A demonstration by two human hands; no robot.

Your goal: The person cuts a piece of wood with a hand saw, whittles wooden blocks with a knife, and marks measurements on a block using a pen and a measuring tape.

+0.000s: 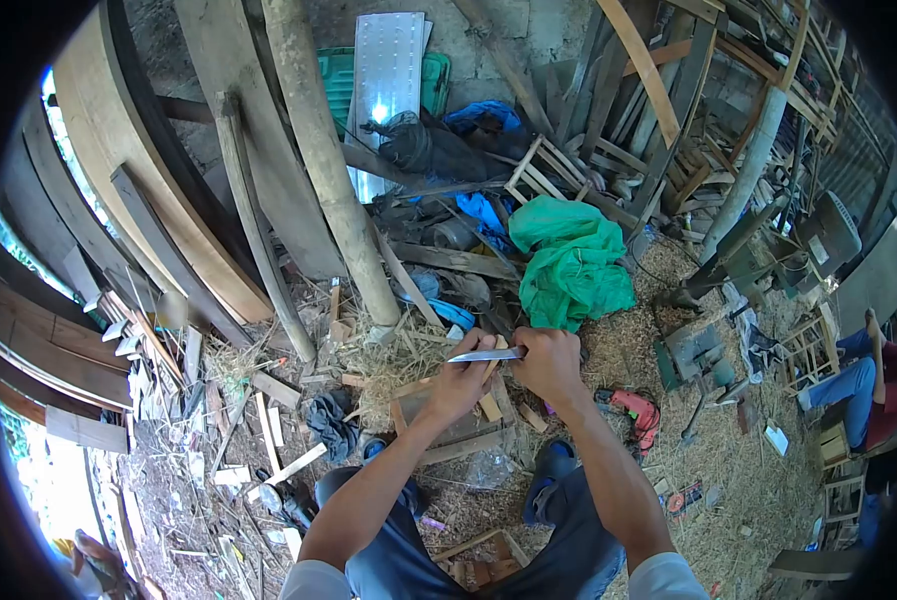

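Just above a small wooden stool-like frame (468,445), my two hands meet in the middle of the head view. My right hand (550,368) is closed around a knife (485,355), whose blade points left. The blade lies across the fingers of my left hand (458,387), which are closed on a slim light wood strip (491,372). Much of the strip is hidden behind the blade and fingers. Whether the edge touches the wood, I cannot tell.
A red power drill (635,415) lies right of my legs. Beyond my hands sits a crumpled green plastic sheet (573,262). Wooden posts (323,150) and boards lean at left. Shavings and offcuts cover the ground. Another person (868,385) sits at far right.
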